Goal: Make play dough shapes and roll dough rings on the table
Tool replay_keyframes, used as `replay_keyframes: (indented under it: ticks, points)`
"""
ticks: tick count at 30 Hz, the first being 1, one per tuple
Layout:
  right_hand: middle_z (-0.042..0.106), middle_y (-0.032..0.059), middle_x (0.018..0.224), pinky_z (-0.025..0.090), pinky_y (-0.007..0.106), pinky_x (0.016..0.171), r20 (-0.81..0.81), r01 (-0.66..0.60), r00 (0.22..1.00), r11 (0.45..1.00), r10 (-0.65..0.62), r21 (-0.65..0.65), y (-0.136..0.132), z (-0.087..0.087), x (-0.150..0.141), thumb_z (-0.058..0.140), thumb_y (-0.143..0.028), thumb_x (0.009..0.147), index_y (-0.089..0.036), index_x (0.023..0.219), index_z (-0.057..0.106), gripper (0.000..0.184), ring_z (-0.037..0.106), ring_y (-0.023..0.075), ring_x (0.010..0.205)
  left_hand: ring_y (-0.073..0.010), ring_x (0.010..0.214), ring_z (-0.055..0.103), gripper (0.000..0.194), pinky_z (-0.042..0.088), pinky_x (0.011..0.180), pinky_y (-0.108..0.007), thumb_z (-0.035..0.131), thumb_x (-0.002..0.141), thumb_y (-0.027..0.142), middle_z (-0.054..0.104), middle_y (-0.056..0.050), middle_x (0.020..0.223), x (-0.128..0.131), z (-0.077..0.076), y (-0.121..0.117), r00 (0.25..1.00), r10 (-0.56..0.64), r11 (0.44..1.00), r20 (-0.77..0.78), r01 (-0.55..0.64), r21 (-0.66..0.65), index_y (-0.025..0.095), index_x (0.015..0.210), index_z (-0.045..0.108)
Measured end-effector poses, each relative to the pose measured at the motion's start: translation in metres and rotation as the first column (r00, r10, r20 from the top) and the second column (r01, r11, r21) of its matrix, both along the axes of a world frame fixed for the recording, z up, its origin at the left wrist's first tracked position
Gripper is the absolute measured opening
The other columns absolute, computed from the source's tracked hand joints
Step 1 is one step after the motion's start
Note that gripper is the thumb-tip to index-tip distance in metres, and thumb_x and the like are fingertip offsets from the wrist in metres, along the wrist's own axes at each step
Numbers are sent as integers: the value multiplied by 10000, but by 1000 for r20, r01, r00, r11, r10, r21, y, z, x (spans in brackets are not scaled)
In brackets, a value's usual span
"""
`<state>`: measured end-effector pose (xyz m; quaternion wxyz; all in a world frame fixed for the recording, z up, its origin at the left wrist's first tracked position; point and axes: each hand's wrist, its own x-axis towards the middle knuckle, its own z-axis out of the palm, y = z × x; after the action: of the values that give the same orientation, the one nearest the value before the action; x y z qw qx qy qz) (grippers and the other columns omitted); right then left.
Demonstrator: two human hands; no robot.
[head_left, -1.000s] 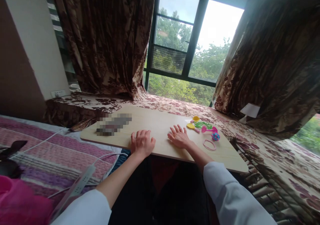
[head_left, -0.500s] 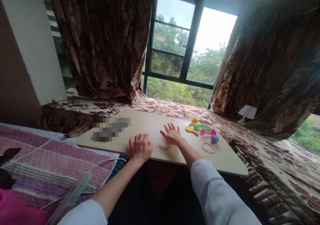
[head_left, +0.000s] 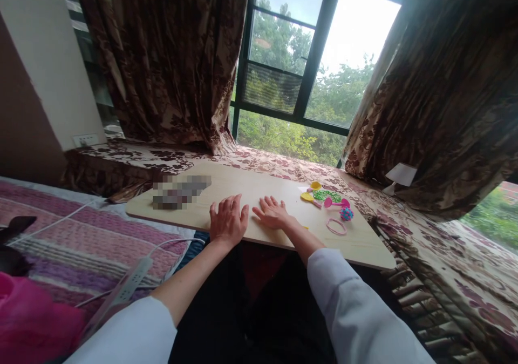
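Daylight pours through the far window (head_left: 291,88), and here's the pale wooden tabletop (head_left: 238,183) beneath my hands! My left hand (head_left: 229,219) is palm down at the near edge, open; my right hand (head_left: 272,213), beside it, has fingers spread. To the right: pink ring (head_left: 336,233), knobbly blue-and-pink ball (head_left: 346,214), pink dumbbell-shaped toy (head_left: 336,204), tangled green loops (head_left: 326,196).

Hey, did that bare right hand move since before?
Yes, the bare right hand moved left, away from the nearer yellow, round-headed toy with a pink handle.
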<state>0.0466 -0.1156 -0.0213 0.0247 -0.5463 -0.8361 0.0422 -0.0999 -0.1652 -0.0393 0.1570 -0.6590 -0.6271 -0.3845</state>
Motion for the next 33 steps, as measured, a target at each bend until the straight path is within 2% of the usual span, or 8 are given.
replay_keyframes:
  ticks: [3, 6, 12, 14, 20, 24, 28, 33]
  points:
    - [42, 80, 1468, 38, 515, 1015, 5, 78, 997, 997, -77, -20, 16, 5, 3, 71, -649, 815, -180, 1394, 118, 747, 24, 254, 1327, -253, 1146, 412, 431, 139, 1021, -450, 305, 863, 378, 510, -115, 1216, 0, -1, 1, 1000, -9, 1000, -4, 9, 3, 191, 1238, 408]
    - [43, 78, 1468, 25, 502, 1022, 3, 73, 997, 997, -73, -15, 13, 5, 4, 84, -641, 821, -171, 1394, 118, 742, 5, 247, 1329, -255, 1135, 420, 429, 151, 1016, -458, 318, 859, 378, 521, -120, 1200, 0, -2, 2, 1000, -22, 1000, -4, 22, 18, 183, 1227, 421]
    - [88, 36, 1467, -5, 456, 1043, 14, -204, 979, 978, 204, 49, -36, -1, 0, 110, -589, 857, -213, 1394, 129, 656, -31, 201, 1332, -257, 1099, 449, 419, 180, 1003, -467, 345, 847, 362, 546, -130, 1164, 1, -4, 3, 1000, -14, 999, 8, 13, 46, 167, 1202, 452]
    - [95, 23, 1467, 1, 448, 1046, 10, -226, 974, 973, 226, 35, -40, -1, 1, 113, -577, 865, -232, 1395, 114, 633, -30, 189, 1332, -255, 1096, 453, 412, 181, 1003, -465, 342, 849, 353, 551, -126, 1160, 1, -4, 4, 1000, -10, 999, 8, 9, 52, 167, 1199, 454]
    - [92, 27, 1467, -9, 505, 1025, -48, -32, 998, 999, 30, -32, 4, 12, 5, 143, -608, 846, -254, 1381, 177, 641, -25, 226, 1330, -255, 1100, 449, 408, 187, 1000, -457, 343, 850, 359, 549, -125, 1162, 0, -2, 5, 999, 8, 998, -33, -6, 61, 169, 1191, 461]
    - [120, 26, 1463, 120, 506, 1012, -69, 51, 996, 996, -55, -69, 30, 31, 32, 32, -587, 851, -286, 1387, 131, 623, 69, 220, 1329, -252, 1094, 447, 395, 192, 996, -453, 353, 847, 357, 564, -118, 1131, -2, -2, 6, 998, 8, 998, -68, -4, 60, 168, 1173, 474]
    - [48, 20, 1472, 124, 492, 1017, -68, 158, 984, 985, -162, -63, 26, 41, 77, -73, -553, 847, -275, 1397, 44, 628, 32, 214, 1332, -252, 1083, 449, 388, 185, 994, -452, 354, 847, 359, 573, -111, 1112, -1, -2, 6, 997, 15, 998, -73, -11, 62, 172, 1161, 481]
    - [35, 82, 1469, 51, 500, 1020, -34, 241, 970, 970, -242, -24, -2, 26, 95, 44, -573, 861, -210, 1401, 76, 651, 3, 238, 1330, -252, 1064, 459, 380, 181, 989, -455, 354, 844, 358, 584, -113, 1086, -1, -3, 7, 996, 40, 997, -79, -35, 68, 176, 1147, 495]
